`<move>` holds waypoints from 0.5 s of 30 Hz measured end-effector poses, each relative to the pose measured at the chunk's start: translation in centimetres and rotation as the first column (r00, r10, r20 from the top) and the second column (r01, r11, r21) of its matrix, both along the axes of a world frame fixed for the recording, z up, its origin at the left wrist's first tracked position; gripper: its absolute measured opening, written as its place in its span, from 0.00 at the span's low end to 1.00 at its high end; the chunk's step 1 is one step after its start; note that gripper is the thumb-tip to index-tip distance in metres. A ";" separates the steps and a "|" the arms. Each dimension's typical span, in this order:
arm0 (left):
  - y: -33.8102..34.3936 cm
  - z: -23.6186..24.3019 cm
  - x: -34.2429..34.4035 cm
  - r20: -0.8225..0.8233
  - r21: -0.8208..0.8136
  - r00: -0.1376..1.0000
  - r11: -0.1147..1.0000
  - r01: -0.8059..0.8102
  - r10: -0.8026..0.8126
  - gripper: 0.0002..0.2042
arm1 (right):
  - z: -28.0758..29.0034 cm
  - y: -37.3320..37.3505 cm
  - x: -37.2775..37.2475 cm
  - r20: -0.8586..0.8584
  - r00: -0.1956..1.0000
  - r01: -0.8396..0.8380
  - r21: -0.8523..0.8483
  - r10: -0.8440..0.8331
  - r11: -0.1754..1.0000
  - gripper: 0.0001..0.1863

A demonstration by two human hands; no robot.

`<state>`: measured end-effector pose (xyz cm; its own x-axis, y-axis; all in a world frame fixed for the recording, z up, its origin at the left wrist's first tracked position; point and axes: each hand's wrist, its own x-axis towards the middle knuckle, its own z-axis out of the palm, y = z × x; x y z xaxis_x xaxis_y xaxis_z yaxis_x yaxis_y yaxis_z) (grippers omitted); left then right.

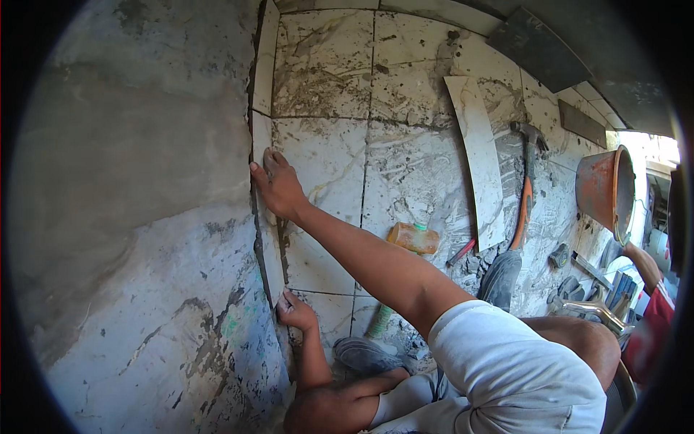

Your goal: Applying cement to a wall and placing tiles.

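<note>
A narrow pale skirting tile strip (262, 137) runs along the foot of the rough wall, upright against it. My right hand (282, 189) grips this strip near its upper part, thumb at the wall-side edge and fingers on its face. Lower down, my left hand (296, 312) is closed at the strip's near end, its fingertips pressed to the tile. A mallet with an amber head (413, 237) and a green handle (379, 322) lies on the floor, partly hidden under my right arm.
Dirty marbled floor tiles (318, 145) bear a loose tile strip (477, 159), a claw hammer (526, 188) and mortar crumbs. Dark tile pieces (538, 50) lie at the back. On the right, another person's hand (642, 264) is beside an orange bucket (596, 181).
</note>
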<state>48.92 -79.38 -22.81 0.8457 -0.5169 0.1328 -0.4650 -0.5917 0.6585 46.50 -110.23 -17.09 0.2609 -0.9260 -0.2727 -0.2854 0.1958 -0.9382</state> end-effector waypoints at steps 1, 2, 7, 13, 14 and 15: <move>0.0 0.0 0.0 0.000 -0.003 1.000 1.000 -0.005 0.005 0.10 | 0.1 -0.1 -0.1 0.018 1.000 0.000 0.014 0.000 1.000 0.40; 0.0 0.0 0.1 -0.001 -0.008 1.000 1.000 -0.009 0.009 0.10 | 0.1 -0.1 -0.2 0.033 0.999 0.007 0.024 -0.008 1.000 0.40; -0.2 0.2 0.3 -0.014 0.046 1.000 0.999 -0.009 0.009 0.10 | 0.1 0.1 0.1 0.032 0.999 0.006 0.034 -0.007 0.999 0.40; -1.0 1.1 -0.1 0.014 0.124 1.000 0.992 -0.004 0.002 0.09 | -0.8 -0.8 -0.4 -0.006 1.000 -0.023 -0.115 0.023 0.993 0.33; -0.8 1.4 0.0 0.029 0.218 0.999 0.975 -0.041 0.035 0.09 | -1.1 -1.2 -1.1 -0.012 0.995 -0.104 -0.121 0.103 0.987 0.31; -0.5 1.8 0.1 0.059 0.199 0.998 0.980 0.016 -0.028 0.09 | -1.5 -1.8 -2.3 0.077 0.987 -0.129 -0.112 0.138 0.985 0.24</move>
